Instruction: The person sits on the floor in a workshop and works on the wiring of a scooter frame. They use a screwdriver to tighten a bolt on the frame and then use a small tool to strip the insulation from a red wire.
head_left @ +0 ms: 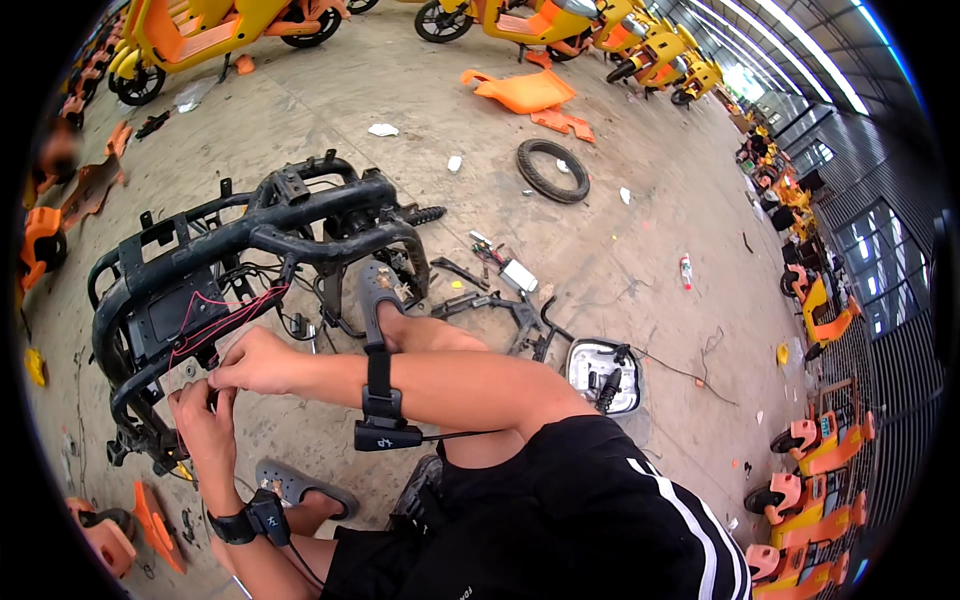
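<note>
A stripped black scooter frame (pixel 240 240) lies on the concrete floor in front of me, with red wires (pixel 225 315) running across its battery bay. My left hand (pixel 200 415) and my right hand (pixel 255 360) meet at the frame's near rail, fingers pinched together on the red and black wiring there. What sits between the fingertips is too small to make out. Each wrist carries a black strap with a small device (pixel 385 432). My foot in a grey sandal (pixel 378 290) rests against the frame.
A loose black tyre (pixel 553 170) and orange body panels (pixel 520 92) lie farther off. Tools and small parts (pixel 500 270) and a white headlamp housing (pixel 605 375) sit to my right. Yellow-orange scooters (pixel 200 35) line the back; orange parts (pixel 810 470) stack at right.
</note>
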A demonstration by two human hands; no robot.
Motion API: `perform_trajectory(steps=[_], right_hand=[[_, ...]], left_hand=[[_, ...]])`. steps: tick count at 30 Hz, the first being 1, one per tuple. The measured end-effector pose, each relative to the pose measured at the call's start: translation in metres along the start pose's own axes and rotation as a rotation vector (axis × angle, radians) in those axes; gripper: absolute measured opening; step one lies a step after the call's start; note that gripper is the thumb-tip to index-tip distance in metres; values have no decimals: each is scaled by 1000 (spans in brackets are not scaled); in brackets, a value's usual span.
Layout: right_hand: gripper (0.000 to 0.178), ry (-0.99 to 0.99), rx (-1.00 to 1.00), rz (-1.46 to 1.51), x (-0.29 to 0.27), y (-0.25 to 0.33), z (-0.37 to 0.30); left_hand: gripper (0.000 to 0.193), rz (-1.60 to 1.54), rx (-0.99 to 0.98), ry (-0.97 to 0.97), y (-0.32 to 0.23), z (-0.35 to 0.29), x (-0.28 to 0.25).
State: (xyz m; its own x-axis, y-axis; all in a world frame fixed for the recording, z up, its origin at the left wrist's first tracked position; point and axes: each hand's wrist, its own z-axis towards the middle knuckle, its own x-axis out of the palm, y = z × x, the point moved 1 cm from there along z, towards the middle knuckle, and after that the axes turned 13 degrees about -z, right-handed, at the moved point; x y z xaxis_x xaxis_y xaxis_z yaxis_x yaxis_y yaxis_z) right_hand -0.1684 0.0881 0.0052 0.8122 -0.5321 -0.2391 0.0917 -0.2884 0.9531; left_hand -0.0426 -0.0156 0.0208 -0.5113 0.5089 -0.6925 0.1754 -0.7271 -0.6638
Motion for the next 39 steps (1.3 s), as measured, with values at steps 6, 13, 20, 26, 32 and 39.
perform_trajectory(steps=[6,13,20,26,32,39], right_hand=[[22,-130,-19,-102,-1,-2,2],[22,-116,1,-106,1,-2,4],[21,-139,64,-135,-3,7,-1],[15,-166,98,-160,1,10,-5],[22,-216,19,-110,17,-11,18],[24,125,81,-57,-9,-3,3]], left_hand=[[19,-13,6,-1,6,-1,6],[20,-10,-64,44,7,0,3],[20,-22,-88,80,12,0,7],[20,-11,-112,86,6,-1,6],[19,-120,-80,17,24,1,13],[31,-42,90,-37,6,-1,-3]])
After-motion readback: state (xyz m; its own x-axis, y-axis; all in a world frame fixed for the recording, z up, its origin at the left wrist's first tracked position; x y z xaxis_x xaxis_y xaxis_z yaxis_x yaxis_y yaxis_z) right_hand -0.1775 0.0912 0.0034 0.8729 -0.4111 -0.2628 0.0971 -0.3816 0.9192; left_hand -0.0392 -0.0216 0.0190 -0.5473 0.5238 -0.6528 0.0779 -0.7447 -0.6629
